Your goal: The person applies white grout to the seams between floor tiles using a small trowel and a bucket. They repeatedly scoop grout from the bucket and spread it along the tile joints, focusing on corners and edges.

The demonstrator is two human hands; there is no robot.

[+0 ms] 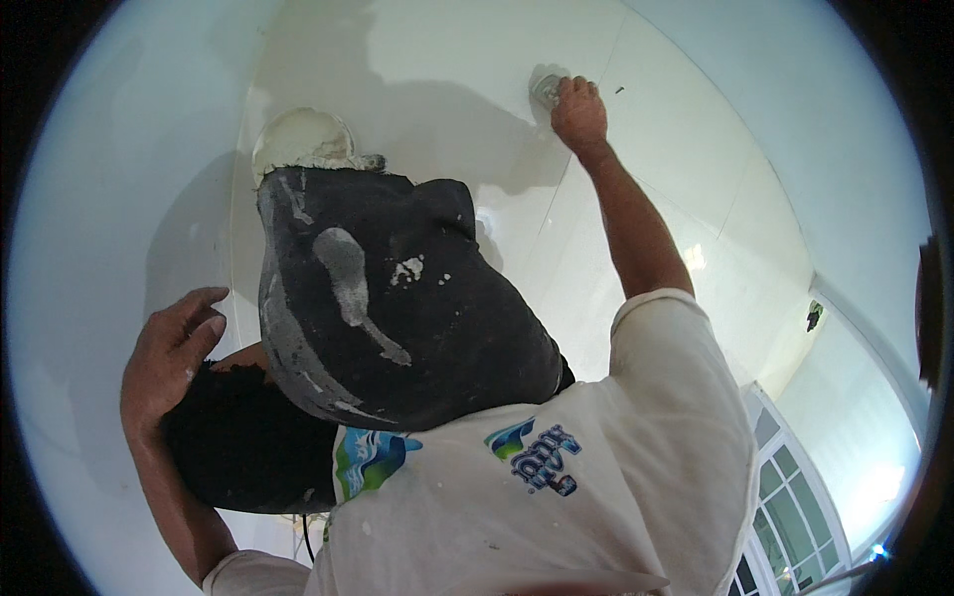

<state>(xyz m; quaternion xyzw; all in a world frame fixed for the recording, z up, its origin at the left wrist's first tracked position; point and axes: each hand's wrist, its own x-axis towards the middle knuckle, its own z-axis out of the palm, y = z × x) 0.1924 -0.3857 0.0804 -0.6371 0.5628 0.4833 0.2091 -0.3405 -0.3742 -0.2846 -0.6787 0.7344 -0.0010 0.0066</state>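
My right hand (581, 111) reaches far forward, its fingers closed round a small pale, greyish object (546, 90) at the light tiled surface. That object is too small and blurred to name. My left hand (169, 363) hangs beside my knee, close to the pale wall, with its fingers stretched out and nothing in them. Beyond my paint-smeared black trousers (427, 318) a round white tub (350, 131) shows in part. Cream-coloured paste (306, 162) is crusted along its near side. A dark, stained thing (373, 162) lies at its right edge; its kind I cannot make out.
A smooth pale wall (89, 298) rises close on my left. Glossy cream tiles (517, 214) with thin joints extend ahead and right. A small dark sliver (619, 90) lies right of my right hand. Further right are a dark wall opening (815, 316) and a white-framed window (795, 507).
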